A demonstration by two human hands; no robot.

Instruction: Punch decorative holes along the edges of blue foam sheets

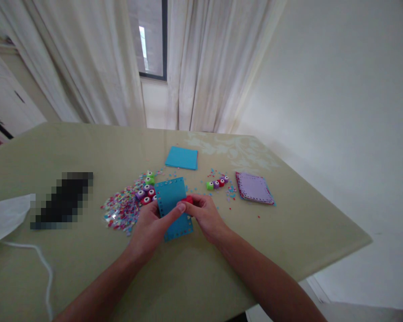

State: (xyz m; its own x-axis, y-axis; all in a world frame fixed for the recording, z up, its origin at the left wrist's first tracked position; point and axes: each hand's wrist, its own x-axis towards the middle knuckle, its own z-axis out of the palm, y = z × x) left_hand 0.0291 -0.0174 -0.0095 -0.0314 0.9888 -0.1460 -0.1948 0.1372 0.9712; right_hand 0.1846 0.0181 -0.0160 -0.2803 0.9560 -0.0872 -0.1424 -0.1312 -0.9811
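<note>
Two pinches over olive table [298,223], curtains [218,62] beyond: left hand [151,223], blue card [169,193]; right hand [207,216], red piece [189,199].

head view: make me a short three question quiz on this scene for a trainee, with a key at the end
1. True or false: the left hand holds the blue card.
2. Multiple choice: the small object in the right hand is
a) green
b) red
c) purple
3. Fill in: in the picture, the lilac-topped pile lies to the ____ of the flat blue pile.

Key: 1. true; 2. b; 3. right
</note>
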